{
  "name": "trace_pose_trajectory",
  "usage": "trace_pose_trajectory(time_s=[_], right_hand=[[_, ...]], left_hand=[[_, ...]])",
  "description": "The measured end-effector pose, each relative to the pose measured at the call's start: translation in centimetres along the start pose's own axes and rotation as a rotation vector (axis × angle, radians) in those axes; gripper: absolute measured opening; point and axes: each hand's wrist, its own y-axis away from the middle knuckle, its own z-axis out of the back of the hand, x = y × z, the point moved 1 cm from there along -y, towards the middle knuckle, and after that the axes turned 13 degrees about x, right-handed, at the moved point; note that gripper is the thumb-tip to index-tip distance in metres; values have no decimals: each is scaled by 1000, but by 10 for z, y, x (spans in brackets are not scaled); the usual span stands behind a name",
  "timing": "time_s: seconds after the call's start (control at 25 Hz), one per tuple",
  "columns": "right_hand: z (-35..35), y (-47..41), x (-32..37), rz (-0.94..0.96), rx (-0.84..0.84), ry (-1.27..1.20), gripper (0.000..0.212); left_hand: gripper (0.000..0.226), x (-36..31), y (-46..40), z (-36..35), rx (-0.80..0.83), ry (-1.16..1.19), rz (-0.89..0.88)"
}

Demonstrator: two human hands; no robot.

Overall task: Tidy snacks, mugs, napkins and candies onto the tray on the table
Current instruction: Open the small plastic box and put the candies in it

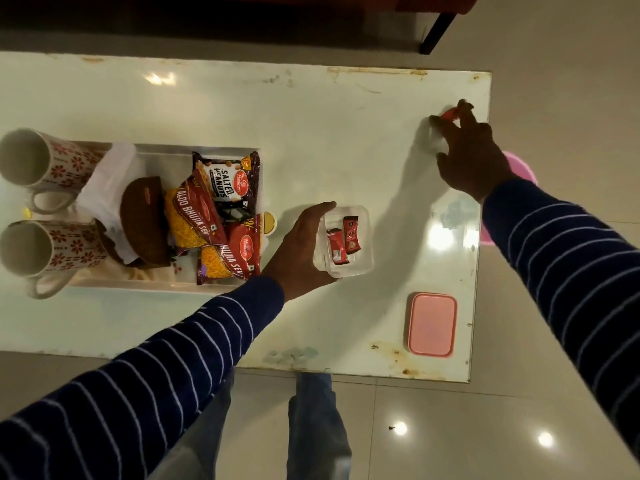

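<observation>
A white tray [221, 288] on the table's left holds two flowered mugs [41, 157] [45, 247], white napkins [110, 181], a brown pouch [145, 220] and several snack packets [225, 178]. My left hand [298, 247] grips a clear plastic box [360, 268] just right of the tray; two red candies [343, 240] lie inside it. My right hand [467, 150] reaches to the table's far right corner, fingertips pinching a red candy [450, 114].
A pink box lid [432, 323] lies near the table's front right corner. A pink tub [519, 168] shows beyond the right edge, under my right arm. A dark chair leg [436, 29] stands behind the white table [311, 133]. My legs are at the front edge.
</observation>
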Motion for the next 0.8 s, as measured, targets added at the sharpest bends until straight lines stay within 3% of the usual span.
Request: trace_pose_trajectory(time_s=[0.16,0.36,0.48,0.56,0.68,0.76,0.8], right_hand=[[-9,0,4,34,-133,-47,35],[-28,66,52,215,-402,-424,19],[-65,114,98,374,-275,-435,30],[-90,137,111,360,-210,-384,44],[-117,167,101,74,-342,-589,53],[-138,188,83,-294,-384,-679,58],[-148,197,73,-484,-320,-662,68]], left_hand=[[114,7,-4,0,2,10,13],[113,9,-4,5,2,-43,21],[112,8,-3,6,-14,-68,46],[112,8,-3,7,-22,-82,51],[114,10,-2,9,-42,-116,69],[117,11,-1,8,-42,-119,73],[118,10,-1,7,-37,-116,76]])
